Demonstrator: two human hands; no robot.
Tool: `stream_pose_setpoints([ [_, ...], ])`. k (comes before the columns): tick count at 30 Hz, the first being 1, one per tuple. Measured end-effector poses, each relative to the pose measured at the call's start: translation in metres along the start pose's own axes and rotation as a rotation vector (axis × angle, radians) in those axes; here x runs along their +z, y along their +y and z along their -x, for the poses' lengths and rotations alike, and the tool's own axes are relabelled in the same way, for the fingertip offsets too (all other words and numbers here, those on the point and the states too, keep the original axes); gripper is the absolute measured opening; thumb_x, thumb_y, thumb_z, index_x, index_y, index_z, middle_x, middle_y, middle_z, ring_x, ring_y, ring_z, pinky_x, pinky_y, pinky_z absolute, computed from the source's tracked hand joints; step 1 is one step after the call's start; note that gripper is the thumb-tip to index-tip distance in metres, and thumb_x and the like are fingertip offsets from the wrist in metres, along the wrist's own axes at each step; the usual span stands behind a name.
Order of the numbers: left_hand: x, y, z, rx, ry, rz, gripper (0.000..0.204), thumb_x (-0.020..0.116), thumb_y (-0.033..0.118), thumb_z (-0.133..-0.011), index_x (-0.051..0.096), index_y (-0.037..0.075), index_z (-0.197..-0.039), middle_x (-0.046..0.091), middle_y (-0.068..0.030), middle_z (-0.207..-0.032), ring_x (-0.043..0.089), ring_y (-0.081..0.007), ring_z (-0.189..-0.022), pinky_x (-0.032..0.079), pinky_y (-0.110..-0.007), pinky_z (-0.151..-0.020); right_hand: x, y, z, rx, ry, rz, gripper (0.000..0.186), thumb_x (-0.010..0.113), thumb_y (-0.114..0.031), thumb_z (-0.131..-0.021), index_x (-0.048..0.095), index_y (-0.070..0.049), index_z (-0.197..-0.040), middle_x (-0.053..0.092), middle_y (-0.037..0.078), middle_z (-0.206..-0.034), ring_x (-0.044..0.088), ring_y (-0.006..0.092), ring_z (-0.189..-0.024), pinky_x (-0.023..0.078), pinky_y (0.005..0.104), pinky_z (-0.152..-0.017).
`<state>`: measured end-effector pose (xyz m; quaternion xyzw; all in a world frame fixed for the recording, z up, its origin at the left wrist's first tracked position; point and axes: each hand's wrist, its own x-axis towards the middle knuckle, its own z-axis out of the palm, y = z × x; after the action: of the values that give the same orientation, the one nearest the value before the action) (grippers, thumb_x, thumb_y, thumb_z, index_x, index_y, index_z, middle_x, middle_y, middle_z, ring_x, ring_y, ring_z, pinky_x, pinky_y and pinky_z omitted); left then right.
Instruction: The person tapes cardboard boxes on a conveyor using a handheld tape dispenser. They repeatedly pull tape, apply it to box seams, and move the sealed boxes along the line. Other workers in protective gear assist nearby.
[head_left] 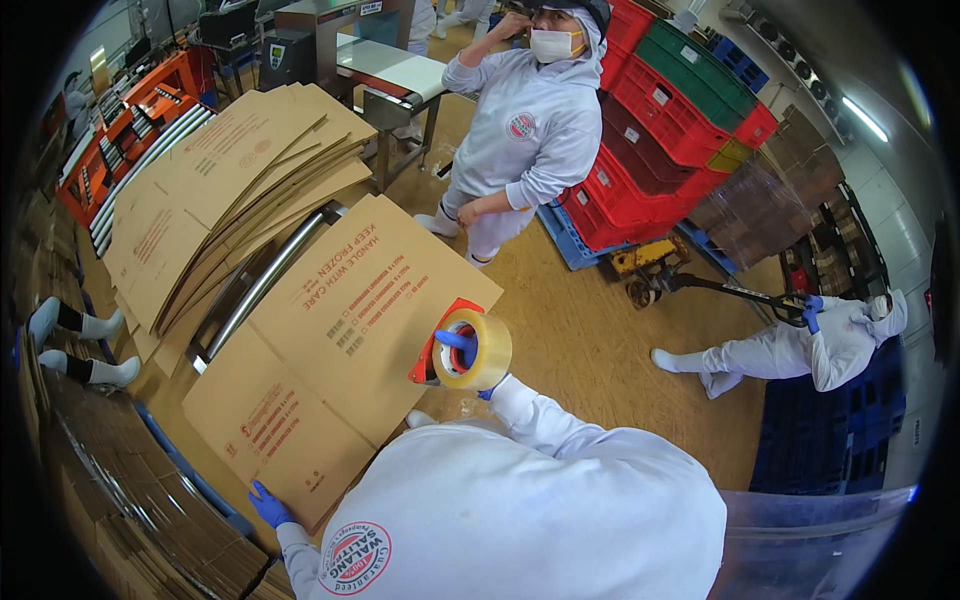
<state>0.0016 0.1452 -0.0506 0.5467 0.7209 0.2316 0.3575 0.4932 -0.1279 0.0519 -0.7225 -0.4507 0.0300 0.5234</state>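
Far centre: masked co-worker stands. Just right, red and green crates sit stacked on blue pallet. Right: second co-worker grips pallet jack, blue pallet stack nearby. Far left: orange roller conveyor, white-belt conveyor.

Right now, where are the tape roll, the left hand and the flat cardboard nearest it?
Tape roll (492, 350), head view: wound tape, right of the core.
Left hand (270, 506), head view: its gloved back.
Flat cardboard (318, 378), head view: middle of the printed face.
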Motion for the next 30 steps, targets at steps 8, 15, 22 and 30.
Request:
stream_pose_setpoints([
  [8, 0.015, 0.007, -0.006, -0.096, 0.099, -0.198, 0.086, 0.041, 0.063, -0.092, 0.035, -0.009, -0.139, 0.049, -0.0302, -0.132, 0.054, -0.0404, -0.115, 0.044, -0.041, -0.098, -0.006, 0.0, -0.022, -0.175, -0.072, 0.256, 0.049, 0.073, -0.006, -0.079, 0.061, -0.017, -0.125, 0.052, 0.007, -0.129, 0.053, 0.0203, -0.116, 0.044, 0.0329, -0.098],
  [15, 0.02, 0.03, 0.01, -0.123, 0.111, -0.181, 0.087, 0.039, 0.064, -0.092, 0.037, -0.01, -0.137, 0.05, -0.0303, -0.13, 0.055, -0.0378, -0.115, 0.045, -0.04, -0.097, 0.001, 0.021, -0.05, -0.123, -0.046, 0.073, 0.056, 0.077, -0.009, -0.073, 0.062, -0.021, -0.125, 0.053, 0.007, -0.127, 0.053, 0.0246, -0.114, 0.043, 0.0361, -0.097],
  [22, 0.016, 0.032, 0.01, -0.164, 0.151, -0.201, 0.088, 0.038, 0.065, -0.092, 0.037, -0.011, -0.137, 0.052, -0.0303, -0.129, 0.057, -0.0376, -0.113, 0.046, -0.039, -0.095, 0.036, 0.049, -0.09, -0.179, -0.142, 0.028, 0.059, 0.076, -0.012, -0.072, 0.06, -0.025, -0.127, 0.049, 0.008, -0.131, 0.051, 0.0291, -0.115, 0.04, 0.0413, -0.099],
  [30, 0.032, 0.028, -0.005, -0.186, 0.212, -0.213, 0.09, 0.038, 0.066, -0.091, 0.037, -0.012, -0.136, 0.051, -0.0307, -0.129, 0.055, -0.0388, -0.115, 0.044, -0.039, -0.099, 0.04, 0.034, -0.141, 0.187, -0.338, -0.186, 0.043, 0.072, -0.012, -0.081, 0.063, -0.021, -0.123, 0.056, 0.003, -0.117, 0.057, 0.0142, -0.101, 0.046, 0.0322, -0.088],
])
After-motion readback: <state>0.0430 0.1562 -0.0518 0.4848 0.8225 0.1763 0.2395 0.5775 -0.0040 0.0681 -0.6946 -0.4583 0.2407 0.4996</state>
